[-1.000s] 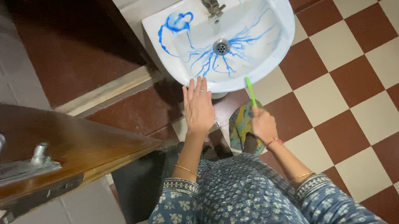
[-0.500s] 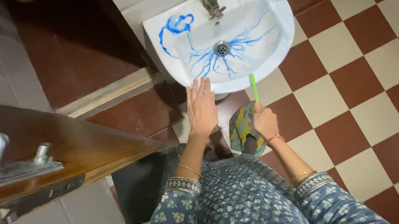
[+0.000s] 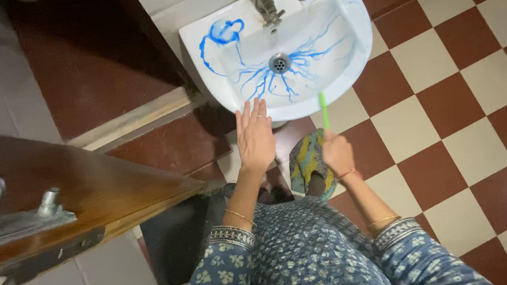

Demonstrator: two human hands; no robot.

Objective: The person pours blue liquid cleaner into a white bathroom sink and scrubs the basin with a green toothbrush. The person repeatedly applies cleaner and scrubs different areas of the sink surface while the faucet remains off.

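Barely any shift since half a second back: both hands sit a touch lower against the sink. Right hand (image 3: 338, 152) grip is clamped on the green brush handle (image 3: 323, 109), long axis running 12 to 6, tip just at the front rim of the blue-streaked white sink (image 3: 357, 45). Left hand (image 3: 255, 137) is flat, fingers apart, touching the rim at 12. Drain (image 3: 279, 62) lies at 11 from the brush; right hand nearer.
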